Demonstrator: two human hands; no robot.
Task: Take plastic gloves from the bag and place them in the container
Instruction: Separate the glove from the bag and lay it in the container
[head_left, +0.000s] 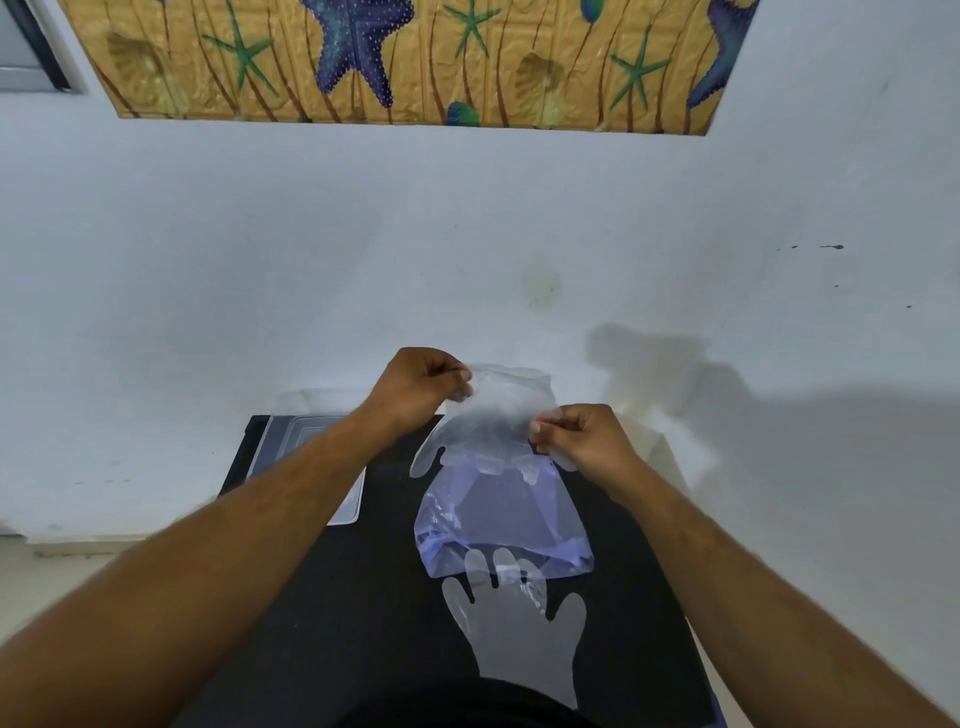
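Both hands hold one clear plastic glove (493, 415) up over the black table (363, 597). My left hand (421, 387) pinches its cuff at the upper left; my right hand (582, 436) pinches its right edge. The glove's fingers hang down. Below it lies the clear, bluish plastic bag (498, 525). A second clear glove (519, 639) lies flat on the table near me, its fingertips tucked under the bag's near edge. The clear rectangular container (301, 441) sits at the table's far left, partly hidden by my left forearm.
A pale wall rises right behind the table, with a starfish-patterned panel (405, 57) high up. Pale floor shows to the left of the table. The table's right edge runs close by my right forearm.
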